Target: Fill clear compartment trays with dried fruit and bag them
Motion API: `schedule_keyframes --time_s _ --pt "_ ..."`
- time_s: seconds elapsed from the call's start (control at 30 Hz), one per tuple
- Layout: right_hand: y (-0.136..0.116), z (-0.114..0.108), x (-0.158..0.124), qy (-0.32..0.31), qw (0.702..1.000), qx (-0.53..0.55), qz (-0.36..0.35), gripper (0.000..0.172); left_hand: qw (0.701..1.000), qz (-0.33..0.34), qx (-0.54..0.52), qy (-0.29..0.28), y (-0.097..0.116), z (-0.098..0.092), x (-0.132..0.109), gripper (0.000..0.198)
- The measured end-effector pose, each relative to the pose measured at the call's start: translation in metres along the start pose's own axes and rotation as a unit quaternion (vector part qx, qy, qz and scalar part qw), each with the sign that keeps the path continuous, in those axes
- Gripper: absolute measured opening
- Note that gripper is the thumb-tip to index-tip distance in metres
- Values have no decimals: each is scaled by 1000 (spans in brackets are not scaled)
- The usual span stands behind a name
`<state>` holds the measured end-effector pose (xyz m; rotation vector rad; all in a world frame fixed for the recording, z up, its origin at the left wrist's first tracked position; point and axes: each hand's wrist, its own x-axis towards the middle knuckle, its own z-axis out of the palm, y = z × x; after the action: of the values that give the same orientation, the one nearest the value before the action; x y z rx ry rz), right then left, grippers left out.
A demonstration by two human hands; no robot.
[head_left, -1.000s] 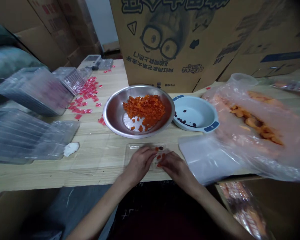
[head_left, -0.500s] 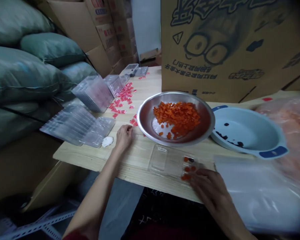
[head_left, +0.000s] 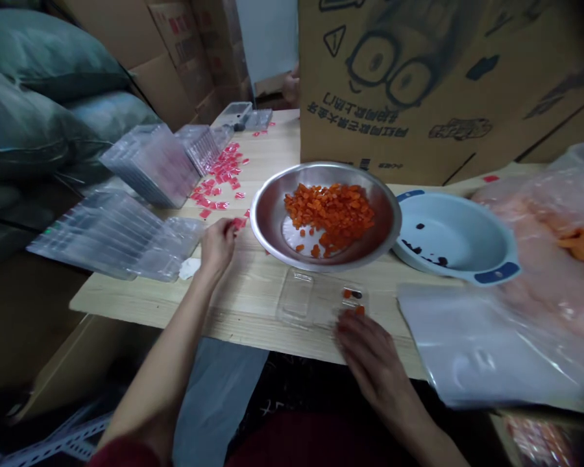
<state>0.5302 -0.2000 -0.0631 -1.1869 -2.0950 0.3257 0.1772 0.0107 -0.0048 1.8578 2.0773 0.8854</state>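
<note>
My left hand [head_left: 218, 245] rests near the table's left front, its thumb and fingers pinched at a small red packet [head_left: 239, 223]. Bent over the right end of a clear plastic tray [head_left: 292, 305] is my right hand [head_left: 370, 344], its fingers close together and slightly blurred. What its fingertips hold, if anything, is hidden. Orange pieces [head_left: 347, 294] and a dark piece [head_left: 356, 294] sit in the tray's small compartments, partly covered by this hand. Behind the tray stands a steel bowl [head_left: 267, 227] with many orange pieces [head_left: 340, 214].
A light blue basin [head_left: 472, 227] with dark bits stands right of the bowl, before a large cardboard box [head_left: 418, 143]. Clear plastic bags [head_left: 467, 337] lie at the right. Stacked clear trays [head_left: 107, 227] and scattered red packets [head_left: 226, 165] are at the left. A white scrap [head_left: 189, 268] lies by my left wrist.
The view has shifted slightly, so the scene sits further left and higher. My right hand has moved left over the tray and covers more orange pieces. My left fingertips have come to a red packet.
</note>
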Motion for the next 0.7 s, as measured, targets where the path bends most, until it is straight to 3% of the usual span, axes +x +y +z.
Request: schedule_keyframes --time_s 0.07,0.17,0.23,0.37,0.57,0.7 --pt "-1 7 -6 -34 999 -21 -22 48 986 -17 -161 33 15 -3 -53 31" --pt "-1 12 -15 -72 997 -34 -13 59 955 -28 -288 -60 55 16 -132 48" --pt "-1 11 -19 -78 996 -31 -6 62 953 14 -285 -98 84 36 -164 53" --pt "-3 8 -21 -72 997 -27 -12 65 964 86 -231 -96 116 63 -176 44" --pt "-3 7 -24 -73 997 -25 -5 68 967 118 -184 -135 111 81 -175 24" --pt "1 8 -30 -71 997 -21 -12 70 983 152 -64 -84 112 91 -177 14"
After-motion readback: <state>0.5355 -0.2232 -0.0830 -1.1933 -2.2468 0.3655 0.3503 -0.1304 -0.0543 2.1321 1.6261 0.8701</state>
